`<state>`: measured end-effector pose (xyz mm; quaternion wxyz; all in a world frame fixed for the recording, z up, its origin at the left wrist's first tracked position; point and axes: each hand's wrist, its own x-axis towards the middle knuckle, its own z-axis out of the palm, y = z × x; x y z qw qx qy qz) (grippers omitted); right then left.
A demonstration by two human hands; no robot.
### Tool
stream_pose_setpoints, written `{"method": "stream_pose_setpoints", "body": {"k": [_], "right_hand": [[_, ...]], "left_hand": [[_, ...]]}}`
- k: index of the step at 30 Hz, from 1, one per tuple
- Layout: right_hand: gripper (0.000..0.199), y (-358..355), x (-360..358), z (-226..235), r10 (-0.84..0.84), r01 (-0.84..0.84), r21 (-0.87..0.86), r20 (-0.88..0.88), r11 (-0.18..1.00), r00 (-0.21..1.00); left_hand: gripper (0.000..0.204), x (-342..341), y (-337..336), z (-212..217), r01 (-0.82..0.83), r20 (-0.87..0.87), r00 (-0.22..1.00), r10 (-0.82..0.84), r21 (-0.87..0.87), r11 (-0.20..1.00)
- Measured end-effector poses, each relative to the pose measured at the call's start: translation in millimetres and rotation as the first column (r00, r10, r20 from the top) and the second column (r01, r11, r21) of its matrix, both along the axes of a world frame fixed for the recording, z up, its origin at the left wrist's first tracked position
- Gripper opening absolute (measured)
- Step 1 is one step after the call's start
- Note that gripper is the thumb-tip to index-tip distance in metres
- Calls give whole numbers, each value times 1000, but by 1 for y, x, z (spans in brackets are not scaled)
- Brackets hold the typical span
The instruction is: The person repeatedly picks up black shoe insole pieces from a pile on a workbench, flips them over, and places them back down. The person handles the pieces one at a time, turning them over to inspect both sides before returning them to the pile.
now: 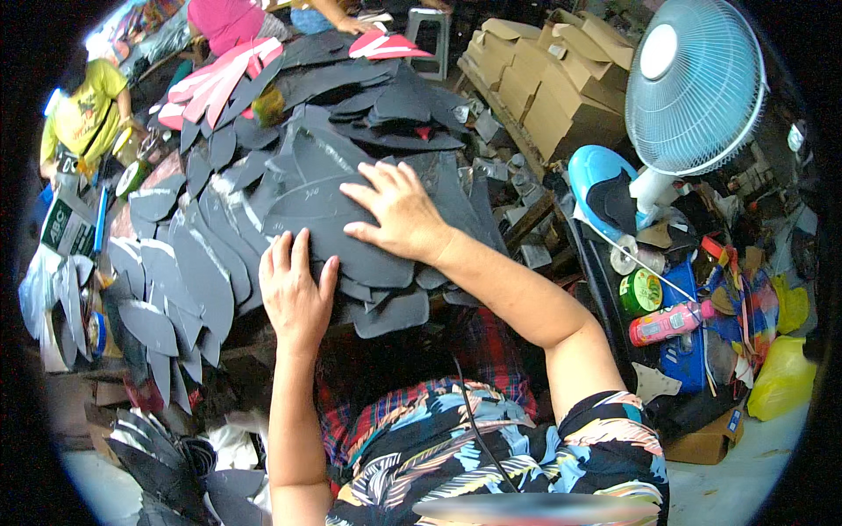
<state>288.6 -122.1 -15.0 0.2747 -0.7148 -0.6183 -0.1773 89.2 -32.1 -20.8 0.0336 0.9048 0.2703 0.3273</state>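
A large dark grey cut piece [307,210] with pale marks lies on top of a wide pile of flat, curved pieces. My right hand [399,210] rests palm down on it, fingers spread. Near its left front edge is my left hand [298,280], fingers stretched out flat over the pieces and thumb apart. Neither hand is closed round anything. To the left, narrow leaf-shaped grey pieces [206,263] overlap in rows with white edges. Farther back lie stacked black pieces [342,83] and a pink-and-white bundle [224,83].
At right stand a blue fan [693,88], a pink bottle [667,324] and a green round tin [640,292]. Cardboard pieces [544,88] are stacked behind. A person in yellow [92,114] is at far left; another person's hand [355,26] touches the far pile. More dark pieces [158,465] lie low left.
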Motion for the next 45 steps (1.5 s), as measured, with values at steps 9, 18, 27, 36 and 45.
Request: {"method": "stream_pose_setpoints", "body": {"k": [9,18,27,36,45], "right_hand": [[66,1,-2,5,-71,68,-88,-28,994,997],[68,4,3,3,-67,73,-111,53,991,996],[68,5,11,3,-51,53,-227,13,973,999],[66,-81,-7,188,537,-537,135,43,833,843],[65,-133,-63,184,641,-625,-198,23,755,767]], "left_hand": [[55,1,-1,0,13,70,997,-14,17,1000],[55,0,1,4,43,95,995,-39,-43,998],[54,-2,3,-1,53,185,981,-57,26,998],[58,1,3,-5,56,165,985,-58,15,998],[61,0,0,-4,64,76,995,-60,-55,996]]}}
